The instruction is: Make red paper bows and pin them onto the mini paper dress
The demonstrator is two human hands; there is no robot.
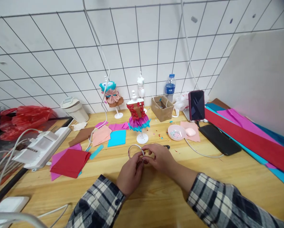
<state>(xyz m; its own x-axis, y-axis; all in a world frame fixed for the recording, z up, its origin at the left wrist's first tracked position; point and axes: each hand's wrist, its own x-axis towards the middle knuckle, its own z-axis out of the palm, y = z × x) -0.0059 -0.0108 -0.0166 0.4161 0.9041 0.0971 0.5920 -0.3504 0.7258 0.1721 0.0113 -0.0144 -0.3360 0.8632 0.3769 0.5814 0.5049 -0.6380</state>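
At the far left lies a crumpled red plastic bag point(25, 120), then a long white plastic power strip point(53, 144) with plugs in it. Beside them stands a cream lidded cup point(76, 110). Nearer, a folded red sheet point(72, 162) overlaps a magenta sheet point(55, 161); further right are peach sheets point(101, 136), a small white dress form point(111, 95) in blue, peach and brown, and a bright blue square sheet point(117, 138).

At the middle, just in front of a white dress form in a red-and-brown bodice and purple skirt point(138, 122), a thin pale ring point(135, 145), its material unclear, is held above the wooden table point(161, 202). The left hand point(130, 172) pinches its near right part between thumb and fingers; the right hand point(161, 157) pinches its right side, and the 2 hands' fingertips meet there.

To the right come an open brown cardboard box point(162, 109), a round pink dish point(172, 128) holding tiny pale pieces, a flat black rectangular device point(219, 139) and a long red strip point(248, 139).
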